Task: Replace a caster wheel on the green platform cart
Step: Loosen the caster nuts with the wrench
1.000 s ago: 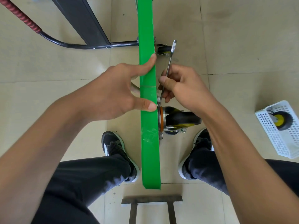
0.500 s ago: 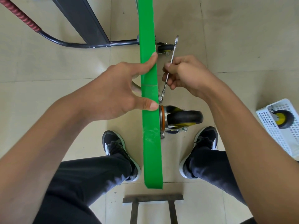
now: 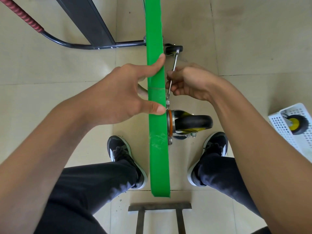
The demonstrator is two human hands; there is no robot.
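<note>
So the caster wheel is bolted to the underside of the green cart, which is tipped on its edge between the person's shoes. Right hand has its fingers curled round a slim wrench, with the business end down on a bolt at the top of the wheel's mounting plate. Left hand is spread, thumb and finger hooked over the cart edge to brace it. Best bet, I'd say: keep the wrench square on the bolt, short swings, cart held firm. Compared with half a second ago, the wrench handle has swung a bit closer to the deck. A spare wheel sits in a white basket off right.
</note>
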